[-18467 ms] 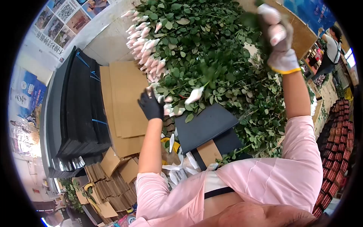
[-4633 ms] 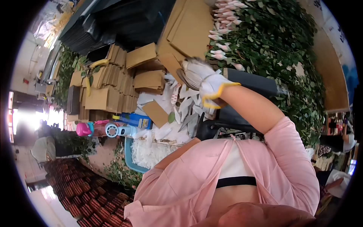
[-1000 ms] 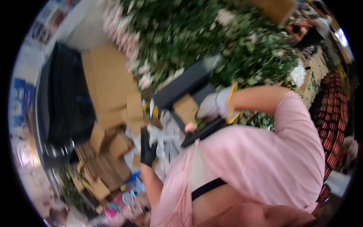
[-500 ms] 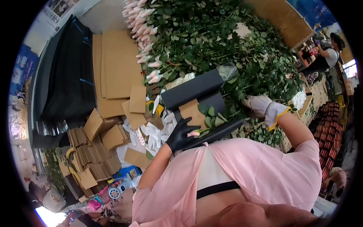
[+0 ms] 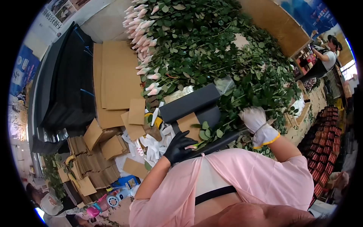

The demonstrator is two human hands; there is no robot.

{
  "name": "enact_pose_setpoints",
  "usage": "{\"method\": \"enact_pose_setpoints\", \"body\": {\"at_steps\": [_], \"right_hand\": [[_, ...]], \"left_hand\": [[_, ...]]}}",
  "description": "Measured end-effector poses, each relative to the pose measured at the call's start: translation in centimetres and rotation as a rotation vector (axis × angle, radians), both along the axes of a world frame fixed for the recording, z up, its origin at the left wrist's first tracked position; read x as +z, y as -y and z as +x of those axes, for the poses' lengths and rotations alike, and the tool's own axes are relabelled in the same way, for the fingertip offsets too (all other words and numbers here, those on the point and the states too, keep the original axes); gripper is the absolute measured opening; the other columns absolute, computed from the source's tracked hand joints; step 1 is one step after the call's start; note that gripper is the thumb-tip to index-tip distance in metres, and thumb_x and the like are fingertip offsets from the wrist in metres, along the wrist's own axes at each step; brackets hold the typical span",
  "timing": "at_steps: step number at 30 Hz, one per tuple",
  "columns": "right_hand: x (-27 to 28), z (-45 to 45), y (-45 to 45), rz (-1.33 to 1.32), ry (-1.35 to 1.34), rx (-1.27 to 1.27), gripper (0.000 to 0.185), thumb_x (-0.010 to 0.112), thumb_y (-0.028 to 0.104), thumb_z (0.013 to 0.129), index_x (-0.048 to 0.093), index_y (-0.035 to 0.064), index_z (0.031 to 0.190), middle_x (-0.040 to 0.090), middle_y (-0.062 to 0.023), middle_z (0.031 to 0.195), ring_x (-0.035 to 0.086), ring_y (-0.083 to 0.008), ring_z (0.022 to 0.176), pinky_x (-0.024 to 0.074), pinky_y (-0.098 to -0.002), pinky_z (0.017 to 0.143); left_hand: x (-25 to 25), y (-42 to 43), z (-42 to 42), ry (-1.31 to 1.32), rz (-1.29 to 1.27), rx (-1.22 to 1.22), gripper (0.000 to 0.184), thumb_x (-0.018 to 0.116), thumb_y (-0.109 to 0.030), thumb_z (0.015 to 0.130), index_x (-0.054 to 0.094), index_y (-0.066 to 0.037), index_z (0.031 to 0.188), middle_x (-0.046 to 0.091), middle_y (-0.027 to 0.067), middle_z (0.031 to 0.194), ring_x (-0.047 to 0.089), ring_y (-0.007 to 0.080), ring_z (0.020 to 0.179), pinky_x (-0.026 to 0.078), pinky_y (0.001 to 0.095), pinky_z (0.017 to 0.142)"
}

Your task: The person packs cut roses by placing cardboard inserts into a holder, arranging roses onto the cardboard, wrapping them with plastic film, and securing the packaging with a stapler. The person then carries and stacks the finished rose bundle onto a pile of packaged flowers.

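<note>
My left hand [image 5: 177,147], in a black glove, holds a single rose with a pink bud [image 5: 192,147] at its fingertips. The leafy stem of this rose [image 5: 206,135] runs up to the right, over a dark rolled edge in front of my chest. My right hand [image 5: 256,123], in a white glove with a yellow cuff, is closed near the stem's far end; its fingertips are partly hidden among leaves. Beyond my hands lies a dark box-shaped block [image 5: 190,103] with a brown cardboard piece [image 5: 189,125] beside it. Many roses with white-netted buds [image 5: 141,41] are heaped behind.
Black sheets [image 5: 70,81] stand stacked at the left, beside large cardboard sheets [image 5: 121,75]. Small folded cardboards [image 5: 89,155], white sleeves [image 5: 154,145] and a blue fan [image 5: 112,200] lie lower left. Dark red bundles [image 5: 321,151] line the right. A person [image 5: 329,56] stands far right.
The rose has come between my hands since a second ago. In the last half second my left fingers have drawn together at the bud, and my right hand has shifted slightly left and down.
</note>
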State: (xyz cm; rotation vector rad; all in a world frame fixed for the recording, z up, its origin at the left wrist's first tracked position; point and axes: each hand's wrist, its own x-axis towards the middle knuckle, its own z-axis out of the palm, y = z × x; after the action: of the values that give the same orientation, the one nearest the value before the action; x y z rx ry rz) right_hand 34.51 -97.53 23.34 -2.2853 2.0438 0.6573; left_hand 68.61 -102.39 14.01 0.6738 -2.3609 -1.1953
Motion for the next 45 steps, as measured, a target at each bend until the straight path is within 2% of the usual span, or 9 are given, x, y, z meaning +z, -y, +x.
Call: {"method": "enact_pose_setpoints", "body": {"at_steps": [4, 12, 18, 23, 26, 31, 36, 40, 45], "right_hand": [[-2.6, -0.3, -1.9, -0.269, 0.084, 0.003, 0.010, 0.051, 0.019, 0.082, 0.059, 0.0133, 0.080, 0.060, -0.0048, 0.077, 0.062, -0.0245, 0.071, 0.0491, -0.0401, 0.063], [6.0, 0.9, 2.1, 0.369, -0.035, 0.021, 0.015, 0.051, 0.021, 0.083, 0.064, 0.0144, 0.088, 0.065, -0.0075, 0.083, 0.065, -0.0267, 0.079, 0.0508, -0.0399, 0.066], [-4.4, -3.6, 1.9, 0.115, 0.289, 0.109, 0.015, 0.052, 0.018, 0.082, 0.061, 0.0070, 0.087, 0.062, -0.0106, 0.088, 0.059, -0.0299, 0.087, 0.0485, -0.0401, 0.079], [7.6, -4.2, 8.1, 0.535, 0.760, 0.031, 0.038, 0.065, 0.023, 0.078, 0.060, 0.0075, 0.112, 0.062, -0.0181, 0.110, 0.063, -0.0288, 0.093, 0.0500, -0.0351, 0.082], [12.9, -0.7, 14.4, -0.072, 0.433, 0.128, 0.018, 0.059, 0.019, 0.082, 0.066, 0.0081, 0.095, 0.066, -0.0124, 0.084, 0.065, -0.0263, 0.074, 0.0525, -0.0341, 0.066], [5.7, 10.0, 32.9, -0.149, 0.408, 0.559, 0.038, 0.047, -0.004, 0.078, 0.061, 0.0083, 0.111, 0.066, -0.0135, 0.095, 0.064, -0.0298, 0.088, 0.0524, -0.0371, 0.082], [-2.9, 20.2, 42.2, -0.142, 0.290, 0.226, 0.028, 0.056, 0.014, 0.080, 0.063, 0.0094, 0.107, 0.065, -0.0152, 0.099, 0.064, -0.0306, 0.089, 0.0518, -0.0358, 0.078], [-8.0, 20.0, 42.3, 0.035, 0.576, -0.147, 0.035, 0.060, 0.017, 0.076, 0.064, 0.0046, 0.108, 0.063, -0.0156, 0.110, 0.063, -0.0291, 0.098, 0.0485, -0.0375, 0.084], [5.9, 12.4, 39.7, -0.119, 0.648, 0.415, 0.032, 0.062, 0.027, 0.081, 0.060, 0.0044, 0.104, 0.065, -0.0163, 0.094, 0.064, -0.0312, 0.085, 0.0513, -0.0385, 0.077]], "left_hand": [[0.1, 0.4, 0.0, 0.023, 0.018, -0.020, 0.038, 0.077, -0.025, 0.069, 0.068, -0.015, 0.105, 0.066, 0.0031, 0.103, 0.046, 0.0344, 0.120, 0.033, 0.0455, 0.102], [-0.7, 0.4, 0.2, 0.001, -0.033, -0.043, 0.040, 0.073, -0.030, 0.072, 0.066, -0.019, 0.110, 0.065, 0.0020, 0.106, 0.045, 0.0340, 0.120, 0.031, 0.0455, 0.103], [-0.9, 0.5, -0.2, 0.044, -0.152, -0.028, 0.039, 0.075, -0.024, 0.066, 0.068, -0.019, 0.104, 0.066, 0.0009, 0.100, 0.049, 0.0316, 0.117, 0.036, 0.0453, 0.099], [-0.5, -0.1, 0.0, -0.013, 0.000, 0.047, 0.049, 0.076, -0.031, 0.071, 0.063, -0.018, 0.116, 0.063, 0.0063, 0.110, 0.045, 0.0358, 0.119, 0.032, 0.0455, 0.101], [-1.5, -0.4, -0.2, -0.052, -0.013, 0.068, 0.047, 0.075, -0.030, 0.072, 0.063, -0.017, 0.116, 0.061, 0.0059, 0.115, 0.045, 0.0365, 0.119, 0.034, 0.0447, 0.099], [-3.8, -0.6, -0.2, -0.124, -0.089, 0.034, 0.032, 0.072, -0.024, 0.069, 0.069, -0.016, 0.100, 0.066, -0.0023, 0.106, 0.049, 0.0301, 0.118, 0.037, 0.0442, 0.096], [-2.0, 0.6, 0.6, -0.182, 0.102, -0.001, 0.039, 0.071, -0.016, 0.070, 0.065, -0.013, 0.109, 0.061, 0.0024, 0.117, 0.050, 0.0285, 0.118, 0.037, 0.0419, 0.098], [-2.3, 2.8, 8.1, -0.535, 0.931, 0.130, 0.040, 0.057, -0.033, 0.087, 0.064, 0.001, 0.106, 0.059, 0.0166, 0.117, 0.052, 0.0287, 0.113, 0.038, 0.0399, 0.096], [2.3, 12.8, 9.0, -0.338, 0.508, 0.793, 0.031, 0.048, -0.021, 0.095, 0.064, 0.004, 0.098, 0.067, 0.0089, 0.087, 0.062, 0.0167, 0.083, 0.047, 0.0290, 0.079]]}}
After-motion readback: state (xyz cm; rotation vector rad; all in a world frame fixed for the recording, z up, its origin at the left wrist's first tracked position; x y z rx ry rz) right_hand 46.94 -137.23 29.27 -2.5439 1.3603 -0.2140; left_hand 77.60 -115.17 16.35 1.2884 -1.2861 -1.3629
